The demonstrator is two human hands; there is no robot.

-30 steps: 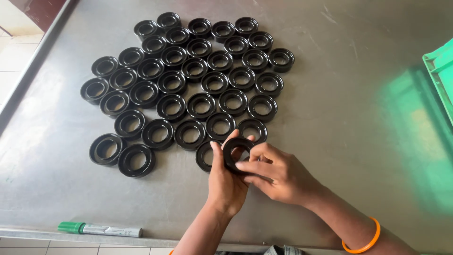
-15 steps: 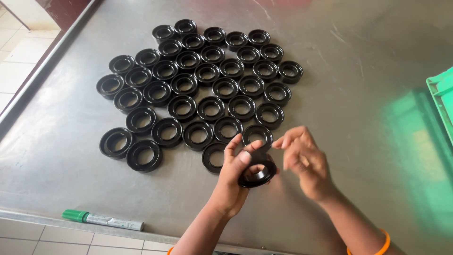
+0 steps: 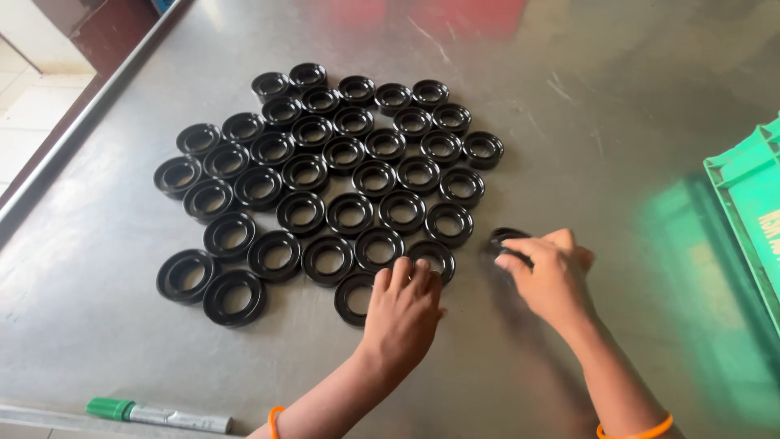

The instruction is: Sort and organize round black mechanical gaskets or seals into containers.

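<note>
On the steel bench point(image 3: 569, 97) a tight cluster of black rings point(image 3: 325, 175) lies flat, open side up, packed in slanting rows that touch one another. The right hand point(image 3: 552, 272) sits just off the cluster's near right corner, its fingers point(image 3: 520, 248) closed on one more ring point(image 3: 505, 238), which rests on or just above the bench beside the last ring of a middle row, a small gap between them. Only the far rim of that ring shows past the fingertips; the rest is under the hand.

The left hand point(image 3: 402, 313) lies palm down at the near edge of the cluster. Its fingers are together and bent, the tips on the rim of the nearest row, between a lone ring point(image 3: 355, 297) at their left and another ring just beyond their tips. It grips nothing that I can see.

By my reckoning the laying-out is well along: about forty rings already sit in place and the held one looks about to join the right-hand side. How many are left I cannot tell; no loose pile shows anywhere near the fingers.

Well off to the right of the fingers stands a green crate point(image 3: 747, 203), its inside out of view. A green-capped marker point(image 3: 158, 415) lies at the bench's near edge, left of the left forearm.
</note>
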